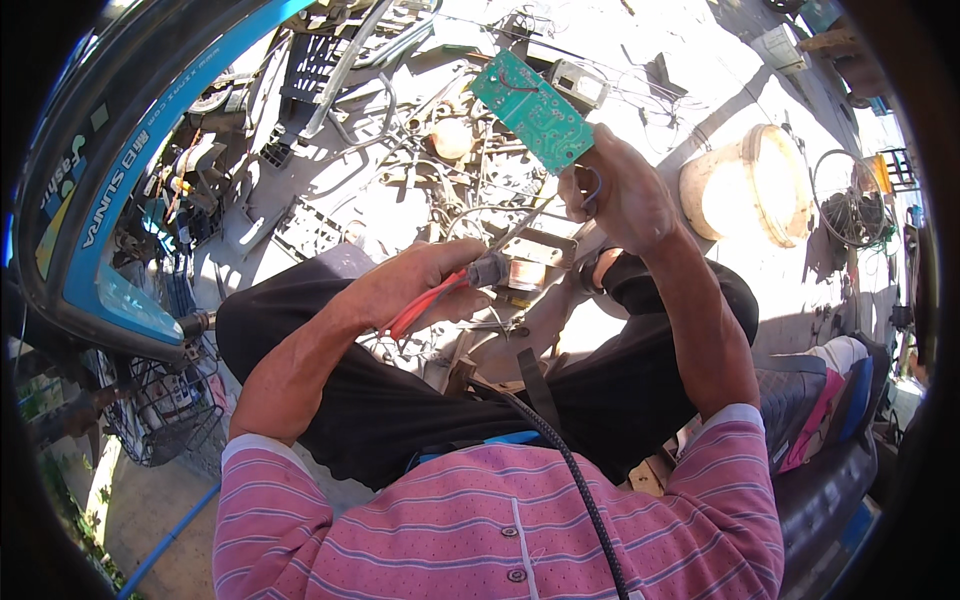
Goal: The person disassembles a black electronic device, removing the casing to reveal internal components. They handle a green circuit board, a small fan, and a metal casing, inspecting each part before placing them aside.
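My right hand is raised in front of me, its fingers closed on one corner of a green circuit board. The board is tilted, its solder-dotted face towards me. A short dark wire loops beside the fingers. My left hand, lower and to the left, is closed round a tool with red-orange handles and a grey head. From that head a thin metal shaft reaches up towards my right fingers. Whether its tip touches anything, I cannot tell.
Scrap metal and parts cover the sunlit ground ahead, with a copper-coloured coil between my knees. A pale bucket lies at right, near a wire wheel. A blue-and-black vehicle panel rises at left. A black cable crosses my shirt.
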### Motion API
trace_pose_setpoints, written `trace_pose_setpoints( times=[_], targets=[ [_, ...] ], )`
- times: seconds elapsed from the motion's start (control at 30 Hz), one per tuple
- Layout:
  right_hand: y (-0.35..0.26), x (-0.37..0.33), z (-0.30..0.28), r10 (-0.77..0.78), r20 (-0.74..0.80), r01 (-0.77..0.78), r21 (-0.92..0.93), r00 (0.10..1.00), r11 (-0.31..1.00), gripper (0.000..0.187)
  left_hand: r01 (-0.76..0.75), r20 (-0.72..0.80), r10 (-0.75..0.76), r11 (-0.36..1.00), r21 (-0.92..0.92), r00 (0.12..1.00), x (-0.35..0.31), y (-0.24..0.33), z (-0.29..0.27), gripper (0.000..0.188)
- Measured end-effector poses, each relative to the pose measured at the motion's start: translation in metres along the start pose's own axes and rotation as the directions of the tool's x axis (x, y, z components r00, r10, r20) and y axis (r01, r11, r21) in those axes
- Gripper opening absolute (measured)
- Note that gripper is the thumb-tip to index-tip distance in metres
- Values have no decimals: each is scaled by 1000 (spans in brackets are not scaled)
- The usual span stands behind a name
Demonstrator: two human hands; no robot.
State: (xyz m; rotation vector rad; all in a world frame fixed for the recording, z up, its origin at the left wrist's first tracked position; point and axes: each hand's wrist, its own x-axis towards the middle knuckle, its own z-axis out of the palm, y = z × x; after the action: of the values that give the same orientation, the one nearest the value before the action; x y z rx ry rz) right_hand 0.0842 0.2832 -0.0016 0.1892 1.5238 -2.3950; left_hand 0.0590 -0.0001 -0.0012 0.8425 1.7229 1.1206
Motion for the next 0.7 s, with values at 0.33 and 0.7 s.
trace_pose_setpoints(
  times=[0.33, 0.7],
  targets=[
    [0, -2, 5, -13, 121, 20, -60, 993, 998, 41, 23, -35, -22, 1000, 12, 999, 6, 0, -1, 29],
    [-1, -3, 10, 2, 109, 4, -56, 994, 998, 39, 69, -78, -67, 997, 22, 995, 3, 8, -1, 21]
  ],
)
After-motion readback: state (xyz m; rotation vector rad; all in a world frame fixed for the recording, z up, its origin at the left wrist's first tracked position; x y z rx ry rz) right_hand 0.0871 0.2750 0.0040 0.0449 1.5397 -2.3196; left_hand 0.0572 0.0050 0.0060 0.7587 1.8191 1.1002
